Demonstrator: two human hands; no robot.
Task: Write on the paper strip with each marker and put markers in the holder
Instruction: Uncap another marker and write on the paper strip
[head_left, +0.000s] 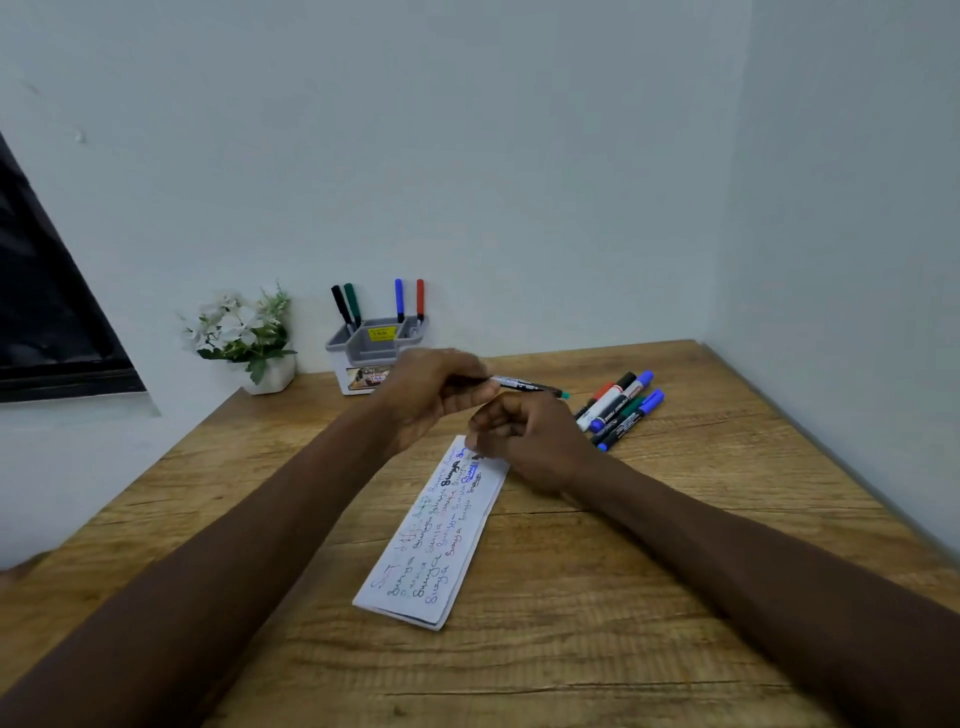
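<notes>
Marker (524, 386) in left hand (431, 395) (teal tip), paper strip (436, 540) nearby

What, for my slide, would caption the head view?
Left hand holds a green-tipped marker near the written paper strip; four markers stand in the holder, others lie on the table.

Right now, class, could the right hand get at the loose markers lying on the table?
Probably yes: the loose markers lie just beyond the right hand, with only bare table between. Its fingers are curled, so it must open first.
</notes>
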